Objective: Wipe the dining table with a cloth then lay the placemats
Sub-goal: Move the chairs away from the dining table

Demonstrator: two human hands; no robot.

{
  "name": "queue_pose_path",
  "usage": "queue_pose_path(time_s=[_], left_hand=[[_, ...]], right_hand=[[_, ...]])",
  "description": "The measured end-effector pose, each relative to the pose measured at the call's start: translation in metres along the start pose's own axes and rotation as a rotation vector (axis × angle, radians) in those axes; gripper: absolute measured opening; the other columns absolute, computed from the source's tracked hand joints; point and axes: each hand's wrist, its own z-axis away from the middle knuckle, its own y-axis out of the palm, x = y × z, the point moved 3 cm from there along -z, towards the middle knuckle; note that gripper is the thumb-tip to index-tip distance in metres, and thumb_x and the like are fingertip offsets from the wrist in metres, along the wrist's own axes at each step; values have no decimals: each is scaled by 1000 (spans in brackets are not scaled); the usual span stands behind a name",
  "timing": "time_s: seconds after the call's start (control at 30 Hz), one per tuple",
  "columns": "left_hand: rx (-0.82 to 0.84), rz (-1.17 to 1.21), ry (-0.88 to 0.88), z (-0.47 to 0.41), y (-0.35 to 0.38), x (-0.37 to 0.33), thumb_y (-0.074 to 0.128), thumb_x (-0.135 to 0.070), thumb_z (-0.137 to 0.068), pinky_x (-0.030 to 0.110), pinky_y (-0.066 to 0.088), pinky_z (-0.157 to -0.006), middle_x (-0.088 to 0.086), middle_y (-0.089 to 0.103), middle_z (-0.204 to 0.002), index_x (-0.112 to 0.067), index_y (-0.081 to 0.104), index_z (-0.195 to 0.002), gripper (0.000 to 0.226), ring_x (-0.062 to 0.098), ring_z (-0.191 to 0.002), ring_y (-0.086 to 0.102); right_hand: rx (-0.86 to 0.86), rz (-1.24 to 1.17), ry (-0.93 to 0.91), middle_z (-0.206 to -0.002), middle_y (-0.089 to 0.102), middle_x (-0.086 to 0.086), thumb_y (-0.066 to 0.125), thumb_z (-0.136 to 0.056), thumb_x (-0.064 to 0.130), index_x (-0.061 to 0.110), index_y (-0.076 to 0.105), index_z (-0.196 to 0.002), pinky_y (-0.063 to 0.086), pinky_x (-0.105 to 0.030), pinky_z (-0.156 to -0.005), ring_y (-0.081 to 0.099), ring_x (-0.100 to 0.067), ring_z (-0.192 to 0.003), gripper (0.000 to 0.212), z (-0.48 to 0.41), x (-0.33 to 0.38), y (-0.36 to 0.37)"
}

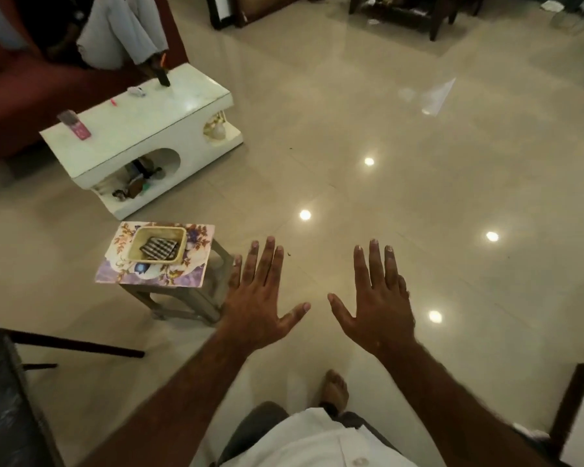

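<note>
Cloth (159,248) in tub (133,242) lies left of hands; left hand (262,310) and right hand (381,310) splayed, empty.

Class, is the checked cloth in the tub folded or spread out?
Folded: the checked cloth lies as a small flat pad inside the cream tub.

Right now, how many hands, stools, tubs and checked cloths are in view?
Hands: 2, left hand and right hand
Stool: 1
Tub: 1
Checked cloth: 1, in the tub
Total: 5
Floral mats under the tub overlap; count unclear.
</note>
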Motion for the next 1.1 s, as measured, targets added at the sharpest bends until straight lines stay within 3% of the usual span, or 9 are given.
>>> queue_pose_path(time_s=[0.1,0.27,0.4,0.83,1.1], left_hand=[[-39,-16,-43,-46,-1,6,40,-94,-95,64,6,-135,9,-11,-187,-16,-1,-179,121,35,-173,-8],[-59,-22,-152,-93,4,19,37,-95,-95,74,20,-131,10,-10,-187,-16,-3,-179,122,37,-173,-6],[-15,-7,-237,-140,10,52,32,-97,-94,74,19,-132,8,-13,-187,-16,-6,-178,123,35,-173,-8],[-10,-48,-390,-278,1,231,32,-94,-97,68,16,-135,8,-15,-187,-14,-2,-179,119,34,-173,-9],[-18,-54,-588,-322,-17,328,30,-94,-98,66,15,-136,8,-18,-186,-13,-4,-178,119,34,-173,-11]], right_hand=[[19,-8,-81,-189,-3,-10,46,-100,83,19,9,-181,31,-57,-126,2,-37,-175,110,-55,-12,7],[46,-50,-149,-189,-3,-10,50,-99,82,18,9,-181,40,-63,-123,1,-37,-175,111,-128,-17,19],[89,-57,-243,-189,-4,-10,52,-100,79,17,8,-181,42,-62,-123,1,-37,-175,110,-198,-5,40],[140,-25,-441,-189,-6,-10,47,-101,80,18,4,-181,37,-63,-127,-1,-37,-175,110,-438,110,96],[196,-36,-593,-189,-8,-9,44,-101,81,18,4,-181,31,-62,-129,-3,-35,-175,109,-552,198,133]])
